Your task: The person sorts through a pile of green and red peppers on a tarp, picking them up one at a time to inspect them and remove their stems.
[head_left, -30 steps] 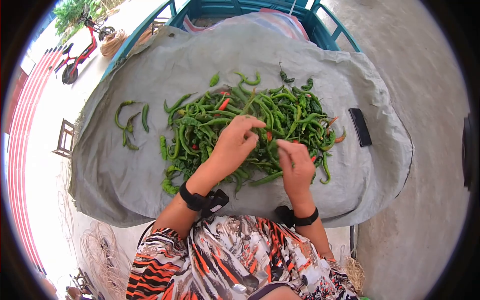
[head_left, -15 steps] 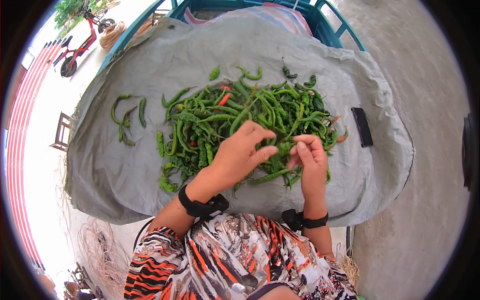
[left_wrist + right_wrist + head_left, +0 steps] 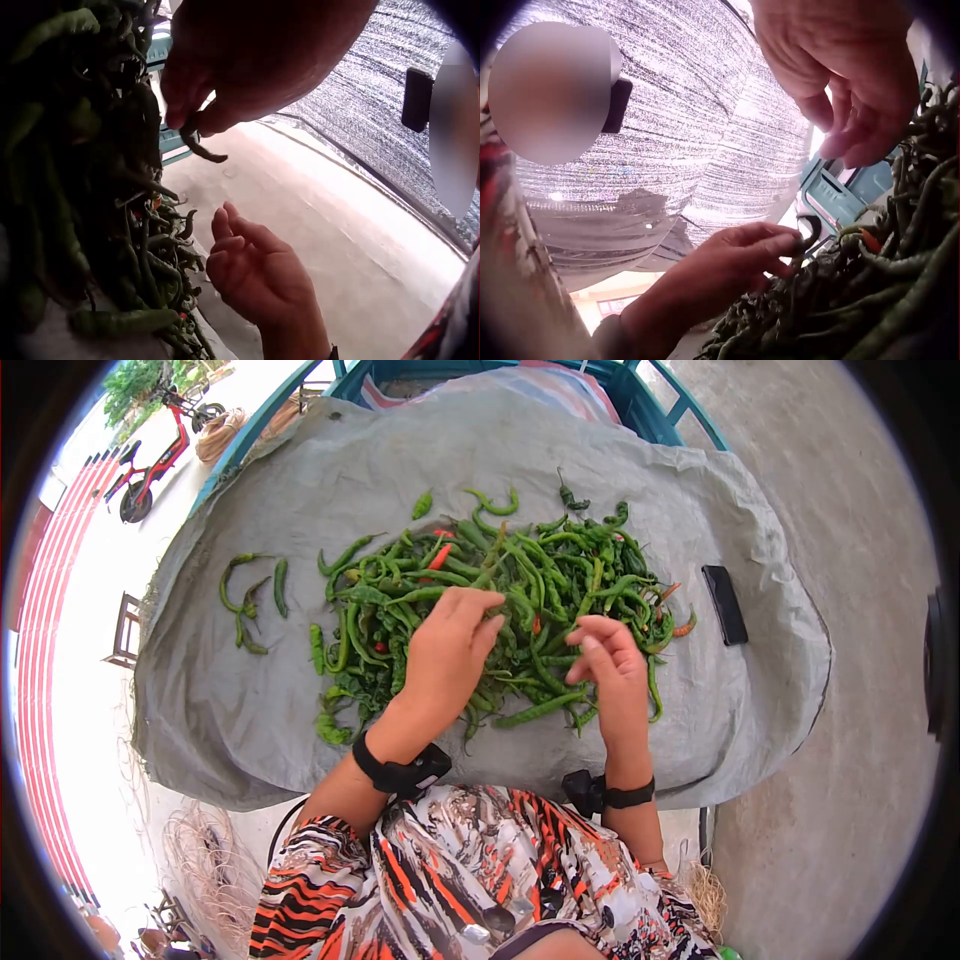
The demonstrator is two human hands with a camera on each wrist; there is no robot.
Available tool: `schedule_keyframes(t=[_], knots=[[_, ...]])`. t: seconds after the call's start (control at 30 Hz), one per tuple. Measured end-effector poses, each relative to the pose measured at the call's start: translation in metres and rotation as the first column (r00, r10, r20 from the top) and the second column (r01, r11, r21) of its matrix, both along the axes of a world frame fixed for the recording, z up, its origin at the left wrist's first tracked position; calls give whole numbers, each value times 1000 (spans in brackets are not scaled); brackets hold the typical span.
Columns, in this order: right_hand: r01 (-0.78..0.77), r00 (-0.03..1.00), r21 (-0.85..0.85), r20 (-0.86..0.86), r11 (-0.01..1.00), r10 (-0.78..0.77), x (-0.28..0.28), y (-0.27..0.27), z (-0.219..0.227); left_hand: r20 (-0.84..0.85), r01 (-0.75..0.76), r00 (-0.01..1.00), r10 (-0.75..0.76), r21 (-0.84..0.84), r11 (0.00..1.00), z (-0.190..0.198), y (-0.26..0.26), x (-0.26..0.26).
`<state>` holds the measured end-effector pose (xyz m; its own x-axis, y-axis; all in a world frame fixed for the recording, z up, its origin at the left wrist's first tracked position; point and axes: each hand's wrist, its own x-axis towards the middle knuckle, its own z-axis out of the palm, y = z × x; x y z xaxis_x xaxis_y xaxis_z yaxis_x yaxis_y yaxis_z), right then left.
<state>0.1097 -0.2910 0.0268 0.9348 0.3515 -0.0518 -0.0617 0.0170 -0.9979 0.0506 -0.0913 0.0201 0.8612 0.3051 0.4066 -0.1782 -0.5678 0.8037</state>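
Observation:
Above the lower middle of a pile of green peppers (image 3: 370,630), the left hand (image 3: 445,650) reaches in from the left. Its thumb and fingers pinch a small, dark, curved pepper (image 3: 202,148), which also shows at the fingertips in the right wrist view; in the head view the hand hides it. The right hand (image 3: 616,672) is over the pile's right side, apart from the left hand. Its fingers are loosely bent, with the thumb off them, and hold nothing in either wrist view. A few red peppers (image 3: 439,556) lie among the green ones.
The pile lies on a grey cloth (image 3: 240,710) over a teal frame (image 3: 655,420). Several peppers (image 3: 280,588) lie apart at the left. A black phone (image 3: 724,605) rests at the right. A red scooter (image 3: 150,470) stands beyond at upper left.
My left hand has moved left, away from the right hand. The right hand's fingertips, which pinched at a green pepper half a second ago, have parted and are empty.

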Motion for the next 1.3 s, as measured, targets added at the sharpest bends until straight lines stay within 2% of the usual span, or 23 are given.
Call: schedule_keyframes(t=[0.07, 0.1, 0.23, 0.27, 0.33, 0.37, 0.47, 0.57, 0.67, 0.73, 0.77, 0.87, 1.0, 1.03, 1.07, 1.17, 1.27, 1.3], knots=[[-49, 998, 43, -45, 998, 51, -7, 4, -3, -66, 7, 998, -22, -211, 977, 18, -1, -6], [-62, 996, 57, -56, 996, 65, -10, 7, 0, -133, 47, 986, -99, -349, 936, 20, 0, -7], [-101, 995, 140, 9, 985, 100, -16, 17, 9, -138, 150, 959, -249, -497, 855, 14, -3, -8], [-104, 994, 156, 30, 982, 101, -19, 18, 11, -142, 193, 945, -294, -482, 854, 13, -4, -8], [-129, 989, 49, 76, 990, 125, -19, 14, 9, -151, 276, 913, -379, -455, 846, 9, -5, -7], [-141, 985, -7, 96, 990, 141, -19, 11, 8, -224, 256, 886, -405, -492, 832, 17, -5, -9], [-93, 994, -133, 36, 987, 99, -22, 8, 10, -214, 295, 893, -396, -387, 874, 6, -4, -8], [-190, 978, -165, 60, 968, 202, -19, -2, 5, -147, 288, 924, -352, -338, 896, 2, -6, -8], [-161, 980, -196, 84, 967, 180, -14, -8, 8, -73, 167, 977, -199, -311, 936, 3, -7, -6], [-103, 989, -193, 83, 976, 121, -5, -12, 14, -80, 106, 991, -108, -29, 994, 3, -3, -4], [-74, 992, -191, 82, 979, 91, -1, -14, 16, -74, 70, 995, -62, 114, 991, 3, -1, -3], [118, 979, 56, 162, 991, -125, 8, -14, 16, -51, 72, 997, -58, 329, 942, -2, 1, 0], [118, 990, 91, 67, 989, -124, 8, -15, 11, -127, 95, 991, -46, 416, 905, -3, -2, -2], [46, 998, -8, 53, 999, -46, 4, -14, 12, -154, 111, 987, -47, 445, 888, -4, -2, -1], [-4, 999, -30, 37, 1000, 6, 0, -12, 9, -181, 129, 982, -47, 473, 871, -4, -1, -1], [-146, 989, -89, -12, 985, 145, -10, -2, -4, -188, 140, 980, -65, 418, 898, -1, 0, 2], [-206, 977, -143, 31, 968, 212, -16, 4, -7, -117, 75, 993, -30, 399, 914, 2, 2, 0], [-172, 983, -146, 41, 974, 179, -18, 7, -8, -102, 68, 994, -35, 350, 934, 2, 2, 0]])
